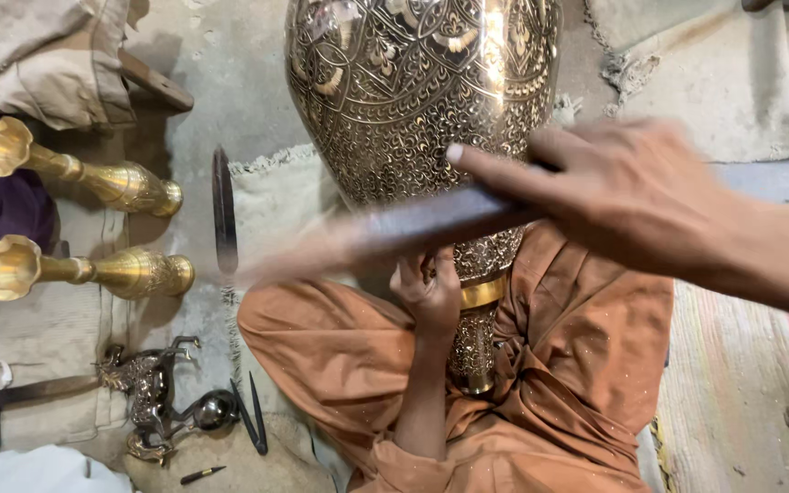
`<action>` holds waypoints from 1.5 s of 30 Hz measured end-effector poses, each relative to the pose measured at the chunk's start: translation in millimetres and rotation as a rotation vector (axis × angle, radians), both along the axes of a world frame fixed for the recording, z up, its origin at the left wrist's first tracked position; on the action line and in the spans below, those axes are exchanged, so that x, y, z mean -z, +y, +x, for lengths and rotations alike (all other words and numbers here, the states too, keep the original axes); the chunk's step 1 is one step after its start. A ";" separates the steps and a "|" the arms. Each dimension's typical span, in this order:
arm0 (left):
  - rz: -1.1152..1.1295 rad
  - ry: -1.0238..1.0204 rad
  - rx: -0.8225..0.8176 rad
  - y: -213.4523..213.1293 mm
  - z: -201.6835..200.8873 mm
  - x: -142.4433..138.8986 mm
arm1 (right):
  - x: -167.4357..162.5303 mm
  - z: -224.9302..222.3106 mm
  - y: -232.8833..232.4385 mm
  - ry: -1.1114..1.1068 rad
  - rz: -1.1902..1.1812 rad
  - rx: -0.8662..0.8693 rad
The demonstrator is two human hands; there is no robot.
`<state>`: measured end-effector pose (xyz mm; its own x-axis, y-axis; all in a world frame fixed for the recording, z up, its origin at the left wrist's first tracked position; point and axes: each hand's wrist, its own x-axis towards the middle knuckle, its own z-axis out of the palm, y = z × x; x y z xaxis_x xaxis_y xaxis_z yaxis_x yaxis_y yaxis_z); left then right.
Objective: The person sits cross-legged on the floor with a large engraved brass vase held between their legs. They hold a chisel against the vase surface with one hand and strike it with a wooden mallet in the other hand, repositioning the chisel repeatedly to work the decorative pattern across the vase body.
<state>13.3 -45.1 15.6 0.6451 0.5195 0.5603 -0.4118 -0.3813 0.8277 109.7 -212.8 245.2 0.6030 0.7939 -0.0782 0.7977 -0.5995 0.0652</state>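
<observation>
Head view — engraved brass vase (413,91) across my lap.
My right hand (614,192) grips a blurred flat tool (413,228); my left hand (426,288) is closed at the vase's neck — two brass candlesticks (93,183) lie nearby.

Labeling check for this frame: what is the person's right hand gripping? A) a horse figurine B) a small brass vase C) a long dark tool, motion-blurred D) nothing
C: the right hand is closed around a long dark tool, blurred with motion, across the front of the large engraved brass vase; the left hand is at the vase's narrow part.
</observation>
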 end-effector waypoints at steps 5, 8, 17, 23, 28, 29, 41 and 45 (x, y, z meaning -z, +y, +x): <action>-0.015 0.114 0.028 3.5 -2.4 9.4 | 3.7 2.2 1.8 -0.011 -0.056 0.007; -0.021 0.210 0.054 6.5 -1.5 13.9 | 6.8 5.8 1.2 -0.344 -0.136 -0.161; 0.047 0.055 0.092 6.0 0.9 -3.4 | -2.2 0.2 0.9 -0.083 0.088 -0.006; 0.024 0.108 0.101 8.9 -4.1 2.2 | -1.4 -3.3 -6.5 -0.269 0.106 -0.083; 0.034 0.296 0.108 15.2 -0.8 1.4 | 10.1 -0.5 -30.4 -0.587 -0.085 -0.153; 0.015 0.198 0.092 14.3 0.6 -2.9 | 11.2 -1.4 -35.3 -0.498 -0.089 -0.074; -0.129 -0.015 0.016 -5.7 14.1 -43.9 | 28.7 27.2 -57.1 -0.586 -0.213 0.033; -0.103 0.004 -0.061 -10.4 13.0 -37.0 | 19.5 24.8 -32.0 -0.622 -0.208 -0.033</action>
<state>26.2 -55.5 52.6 0.6128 0.6126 0.4992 -0.3870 -0.3180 0.8655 134.4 -244.8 225.7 0.5608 0.8188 0.1229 0.5916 -0.5001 0.6324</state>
